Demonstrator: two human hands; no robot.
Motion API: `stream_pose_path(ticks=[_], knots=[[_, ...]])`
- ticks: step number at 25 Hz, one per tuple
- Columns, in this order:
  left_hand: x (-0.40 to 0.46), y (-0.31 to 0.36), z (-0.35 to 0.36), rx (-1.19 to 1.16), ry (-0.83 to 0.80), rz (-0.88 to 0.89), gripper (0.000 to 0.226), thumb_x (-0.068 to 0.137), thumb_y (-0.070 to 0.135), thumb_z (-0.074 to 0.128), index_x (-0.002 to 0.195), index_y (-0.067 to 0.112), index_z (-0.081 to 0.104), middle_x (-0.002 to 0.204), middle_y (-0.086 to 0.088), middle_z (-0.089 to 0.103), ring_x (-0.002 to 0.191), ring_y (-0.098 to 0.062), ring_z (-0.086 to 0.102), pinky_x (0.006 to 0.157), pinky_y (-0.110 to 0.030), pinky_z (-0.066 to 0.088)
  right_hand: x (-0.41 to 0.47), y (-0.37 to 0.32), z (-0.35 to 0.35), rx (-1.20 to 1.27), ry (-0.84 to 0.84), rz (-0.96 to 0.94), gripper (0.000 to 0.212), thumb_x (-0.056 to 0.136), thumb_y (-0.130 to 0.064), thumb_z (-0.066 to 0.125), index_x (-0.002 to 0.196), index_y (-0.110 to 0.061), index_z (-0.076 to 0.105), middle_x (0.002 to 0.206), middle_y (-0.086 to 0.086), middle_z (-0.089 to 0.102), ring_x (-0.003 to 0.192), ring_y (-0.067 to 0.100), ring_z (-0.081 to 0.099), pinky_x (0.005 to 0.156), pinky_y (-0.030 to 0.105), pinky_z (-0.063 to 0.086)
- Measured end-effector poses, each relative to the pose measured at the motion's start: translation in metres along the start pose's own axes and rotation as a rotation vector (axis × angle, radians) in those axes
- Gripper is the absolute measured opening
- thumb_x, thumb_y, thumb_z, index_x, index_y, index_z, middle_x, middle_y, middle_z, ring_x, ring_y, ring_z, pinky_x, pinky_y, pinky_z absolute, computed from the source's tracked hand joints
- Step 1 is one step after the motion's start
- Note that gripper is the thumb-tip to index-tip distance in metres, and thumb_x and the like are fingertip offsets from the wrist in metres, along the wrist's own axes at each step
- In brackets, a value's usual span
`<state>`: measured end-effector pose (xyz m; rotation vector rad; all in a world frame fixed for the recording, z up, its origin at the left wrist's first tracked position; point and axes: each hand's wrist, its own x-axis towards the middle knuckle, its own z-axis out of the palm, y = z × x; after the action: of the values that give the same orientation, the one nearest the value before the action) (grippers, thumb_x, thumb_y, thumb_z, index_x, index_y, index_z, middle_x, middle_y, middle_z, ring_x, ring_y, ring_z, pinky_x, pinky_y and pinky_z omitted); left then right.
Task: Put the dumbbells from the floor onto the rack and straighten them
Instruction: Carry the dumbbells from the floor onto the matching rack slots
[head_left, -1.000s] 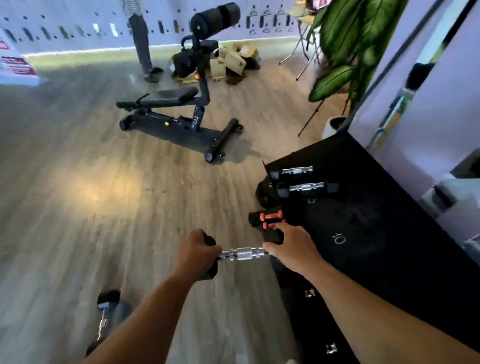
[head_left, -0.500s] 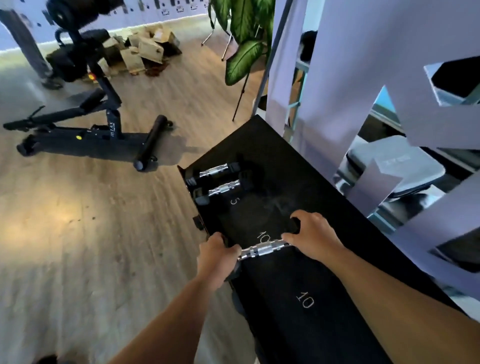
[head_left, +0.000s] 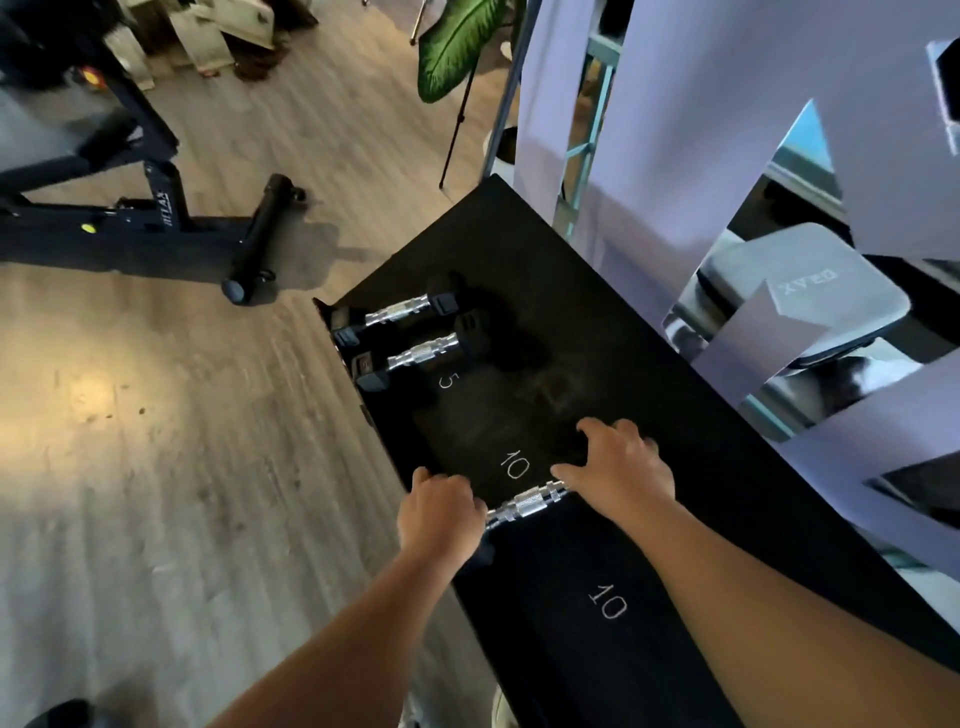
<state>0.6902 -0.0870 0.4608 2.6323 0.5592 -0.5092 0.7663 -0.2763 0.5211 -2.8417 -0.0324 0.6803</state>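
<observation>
The dumbbell (head_left: 524, 505) lies on the black rack (head_left: 727, 467) beside a "10" mark; the left hand (head_left: 440, 514) and right hand (head_left: 621, 470) close their fingers over its 2 ends.

Both black end weights of the chrome-handled dumbbell (head_left: 524, 505) are lying hidden under the left hand (head_left: 440, 512) and right hand (head_left: 621, 467). At ten o'clock, the black steel exercise bench (head_left: 119, 208) is running off the frame's edge.
</observation>
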Motion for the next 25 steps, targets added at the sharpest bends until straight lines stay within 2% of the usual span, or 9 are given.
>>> stream_pose_path(ticks=[5, 8, 10, 12, 15, 17, 20, 22, 25], knots=[[0.000, -0.014, -0.018, 0.001, -0.034, -0.049, 0.034, 0.097, 0.039, 0.044, 0.102, 0.018, 0.071, 0.107, -0.006, 0.071, 0.105, -0.030, 0.063, 0.082, -0.039, 0.055, -0.001, -0.013, -0.003, -0.011, -0.019, 0.002, 0.068, 0.094, -0.054, 0.058, 0.150, -0.025, 0.034, 0.151, 0.015, 0.032, 0.131, 0.040, 0.043, 0.100, 0.049, 0.047], [-0.005, -0.037, -0.036, -0.028, -0.051, -0.119, 0.042, 0.096, 0.050, 0.044, 0.113, 0.020, 0.068, 0.112, -0.005, 0.069, 0.104, -0.028, 0.065, 0.081, -0.037, 0.052, -0.008, -0.026, 0.001, -0.151, 0.062, -0.114, 0.058, 0.095, -0.052, 0.055, 0.144, -0.024, 0.044, 0.150, 0.012, 0.039, 0.143, 0.037, 0.031, 0.114, 0.063, 0.027], [-0.014, -0.053, -0.050, -0.062, -0.047, -0.143, 0.044, 0.095, 0.053, 0.045, 0.116, 0.020, 0.065, 0.108, -0.004, 0.067, 0.101, -0.027, 0.064, 0.082, -0.038, 0.053, -0.013, -0.042, 0.005, -0.178, 0.071, -0.292, 0.053, 0.095, -0.050, 0.055, 0.140, -0.023, 0.052, 0.145, 0.007, 0.048, 0.145, 0.032, 0.031, 0.119, 0.062, 0.016], [-0.027, -0.071, -0.066, -0.122, -0.014, -0.178, 0.052, 0.090, 0.059, 0.047, 0.120, 0.020, 0.064, 0.108, -0.005, 0.068, 0.100, -0.028, 0.066, 0.086, -0.040, 0.056, -0.018, -0.068, 0.008, -0.120, -0.021, -0.397, 0.054, 0.094, -0.050, 0.057, 0.140, -0.024, 0.054, 0.140, 0.002, 0.053, 0.139, 0.028, 0.040, 0.119, 0.058, 0.021], [-0.063, -0.111, -0.093, -0.238, 0.052, -0.243, 0.073, 0.081, 0.072, 0.045, 0.133, 0.023, 0.060, 0.109, -0.006, 0.072, 0.093, -0.026, 0.071, 0.084, -0.043, 0.060, -0.037, -0.118, 0.017, -0.043, -0.201, -0.445, 0.056, 0.091, -0.052, 0.060, 0.138, -0.021, 0.056, 0.136, 0.002, 0.055, 0.127, 0.030, 0.051, 0.108, 0.053, 0.041], [-0.090, -0.145, -0.111, -0.244, 0.104, -0.304, 0.073, 0.085, 0.073, 0.047, 0.138, 0.024, 0.058, 0.113, -0.007, 0.072, 0.097, -0.026, 0.071, 0.088, -0.040, 0.058, -0.053, -0.155, 0.028, -0.014, -0.250, -0.519, 0.059, 0.090, -0.053, 0.062, 0.136, -0.017, 0.058, 0.136, 0.005, 0.056, 0.123, 0.029, 0.054, 0.101, 0.047, 0.048], [-0.132, -0.208, -0.129, -0.219, 0.179, -0.411, 0.066, 0.093, 0.067, 0.048, 0.140, 0.022, 0.058, 0.130, -0.009, 0.068, 0.116, -0.028, 0.064, 0.093, -0.038, 0.050, -0.084, -0.217, 0.046, -0.020, -0.280, -0.632, 0.066, 0.090, -0.057, 0.060, 0.144, -0.019, 0.054, 0.145, 0.005, 0.053, 0.131, 0.026, 0.051, 0.105, 0.041, 0.046], [-0.158, -0.246, -0.139, -0.252, 0.189, -0.498, 0.064, 0.094, 0.066, 0.047, 0.138, 0.021, 0.060, 0.132, -0.011, 0.065, 0.118, -0.031, 0.062, 0.094, -0.039, 0.049, -0.108, -0.257, 0.056, -0.042, -0.320, -0.693, 0.069, 0.092, -0.058, 0.058, 0.150, -0.021, 0.047, 0.149, 0.004, 0.050, 0.134, 0.024, 0.050, 0.106, 0.037, 0.044], [-0.212, -0.326, -0.151, -0.337, 0.219, -0.651, 0.062, 0.093, 0.067, 0.046, 0.130, 0.020, 0.064, 0.128, -0.012, 0.067, 0.117, -0.031, 0.062, 0.095, -0.038, 0.050, -0.158, -0.329, 0.086, -0.159, -0.391, -0.793, 0.071, 0.091, -0.060, 0.058, 0.149, -0.022, 0.047, 0.143, 0.004, 0.056, 0.127, 0.024, 0.056, 0.099, 0.034, 0.046]])
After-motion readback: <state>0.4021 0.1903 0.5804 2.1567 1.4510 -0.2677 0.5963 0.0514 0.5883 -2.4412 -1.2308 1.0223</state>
